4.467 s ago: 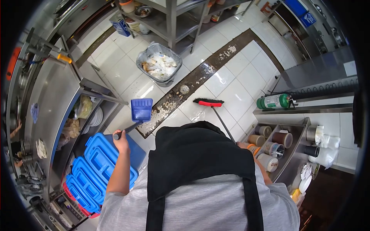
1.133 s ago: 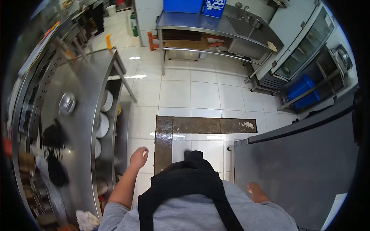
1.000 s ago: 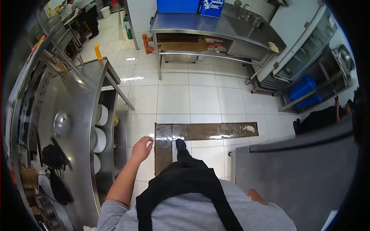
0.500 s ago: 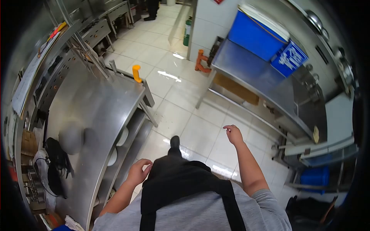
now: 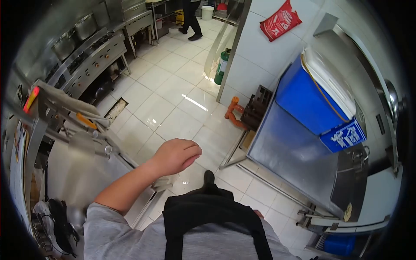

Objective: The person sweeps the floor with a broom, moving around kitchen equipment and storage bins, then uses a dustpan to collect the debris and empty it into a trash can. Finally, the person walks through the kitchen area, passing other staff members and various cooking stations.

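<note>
My left hand [image 5: 177, 156] is held out in front of me over the tiled floor, palm down. Its fingers are loosely curled together and nothing shows in them. The steel counter [image 5: 60, 160] on the left is the nearest thing to it. Of my right hand [image 5: 259, 214] only a sliver of skin shows beside the black apron [image 5: 203, 212]; its fingers are hidden. My dark shoe [image 5: 209, 177] is on the floor ahead.
A steel table [image 5: 281, 138] on the right bears a blue cooler [image 5: 307, 95] and a blue box [image 5: 344, 136]. Orange pipe [image 5: 233, 113] and a green cylinder [image 5: 222, 67] stand by the wall. Stoves [image 5: 93, 63] line the left. A person [image 5: 190, 19] is at the back.
I have moved forward across the floor. My left hand has swung up and forward; my right hand has dropped back almost out of view. More of the person at the back shows.
</note>
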A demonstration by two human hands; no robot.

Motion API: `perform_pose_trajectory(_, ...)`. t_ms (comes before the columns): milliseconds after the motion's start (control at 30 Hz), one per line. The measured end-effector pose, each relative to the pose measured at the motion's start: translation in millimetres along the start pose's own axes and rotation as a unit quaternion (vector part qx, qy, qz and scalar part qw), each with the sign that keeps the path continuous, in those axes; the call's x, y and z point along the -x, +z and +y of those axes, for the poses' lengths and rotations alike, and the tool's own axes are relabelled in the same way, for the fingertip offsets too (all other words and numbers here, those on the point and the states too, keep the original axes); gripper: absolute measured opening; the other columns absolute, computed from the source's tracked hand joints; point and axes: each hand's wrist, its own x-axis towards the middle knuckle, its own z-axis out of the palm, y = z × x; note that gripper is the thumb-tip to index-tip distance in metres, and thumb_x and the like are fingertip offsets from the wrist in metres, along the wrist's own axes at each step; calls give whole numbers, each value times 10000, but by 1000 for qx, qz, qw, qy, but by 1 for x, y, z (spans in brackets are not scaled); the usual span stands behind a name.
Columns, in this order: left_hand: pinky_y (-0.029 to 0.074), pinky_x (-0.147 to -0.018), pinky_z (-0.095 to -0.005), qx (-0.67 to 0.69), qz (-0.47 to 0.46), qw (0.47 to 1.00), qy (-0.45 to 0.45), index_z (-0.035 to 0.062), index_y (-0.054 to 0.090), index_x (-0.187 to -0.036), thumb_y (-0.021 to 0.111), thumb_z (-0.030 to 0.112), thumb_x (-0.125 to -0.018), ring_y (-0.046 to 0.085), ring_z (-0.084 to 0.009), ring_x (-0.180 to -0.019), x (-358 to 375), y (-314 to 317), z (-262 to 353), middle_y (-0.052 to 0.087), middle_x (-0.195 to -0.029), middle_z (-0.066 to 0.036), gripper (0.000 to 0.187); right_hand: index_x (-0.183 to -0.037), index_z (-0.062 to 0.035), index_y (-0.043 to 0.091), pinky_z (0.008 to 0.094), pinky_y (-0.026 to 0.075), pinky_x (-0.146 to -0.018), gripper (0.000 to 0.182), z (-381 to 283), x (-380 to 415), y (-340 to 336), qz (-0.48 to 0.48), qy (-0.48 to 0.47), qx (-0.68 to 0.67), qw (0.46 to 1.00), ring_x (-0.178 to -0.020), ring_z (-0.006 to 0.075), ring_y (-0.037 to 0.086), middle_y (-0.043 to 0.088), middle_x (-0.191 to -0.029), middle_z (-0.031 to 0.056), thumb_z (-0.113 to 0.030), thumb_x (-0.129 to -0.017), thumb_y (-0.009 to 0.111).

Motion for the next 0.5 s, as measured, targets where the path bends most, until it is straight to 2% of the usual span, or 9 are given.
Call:
perform_pose_trajectory(67, 500, -651, -365, -25, -14, 999, -17, 119, 598, -897, 645, 112, -808, 626, -262, -791, -17, 1, -31, 640, -885, -41, 100, -956, -73, 707, 326, 521, -714, 202, -41, -74, -19, 18, 44, -133, 990, -874, 257, 651, 642, -965, 122, -50, -774, 623)
perform_pose_trajectory(100, 498, -648, -370, -54, -22, 998, -28, 120, 593, -890, 639, 121, -811, 622, -265, -781, -27, -1, -48, 635, -871, -40, 91, -941, -82, 707, 330, 520, -707, 213, -68, -121, -30, 45, -78, -10, 996, -863, 270, 649, 639, -960, 122, -4, -772, 603)
perform_pose_trajectory(133, 498, -648, -370, -59, -16, 997, -37, 120, 593, -890, 639, 121, -811, 622, -265, -781, -31, 1, -61, 635, -871, -40, 91, -926, -92, 706, 334, 518, -700, 239, -94, -163, -41, 70, -196, 109, 972, -852, 282, 646, 636, -956, 122, 41, -771, 582)
perform_pose_trajectory(200, 498, -647, -379, -92, -48, 987, -127, 115, 590, -881, 638, 134, -809, 619, -271, -766, -28, 1, -87, 625, -851, -50, 88, -914, -108, 699, 350, 517, -696, 286, -169, -250, -74, 96, -324, 128, 932, -843, 298, 639, 629, -934, 123, 82, -767, 543)
perform_pose_trajectory(333, 497, -653, -387, -112, -60, 966, -224, 104, 588, -877, 648, 139, -802, 617, -288, -760, -17, -19, -128, 621, -844, -64, 102, -972, -108, 668, 341, 513, -739, 317, -293, -400, -97, 92, -433, 113, 889, -874, 281, 633, 592, -1060, 117, 90, -760, 541)
perform_pose_trajectory(433, 497, -670, -402, -159, -5, 925, -345, 96, 595, -880, 658, 141, -800, 619, -315, -780, -9, -52, -153, 631, -853, -83, 111, -936, -68, 665, 334, 492, -776, 279, -368, -486, -74, 20, -412, 110, 905, -925, 291, 613, 574, -1076, 123, 98, -764, 521)
perform_pose_trajectory(500, 497, -675, -407, -170, 24, 907, -384, 94, 599, -878, 662, 141, -799, 620, -321, -788, -7, -72, -178, 635, -857, -88, 111, -924, -72, 661, 349, 490, -778, 233, -389, -555, -49, -82, -379, 161, 908, -954, 292, 611, 568, -1099, 116, 49, -790, 513)
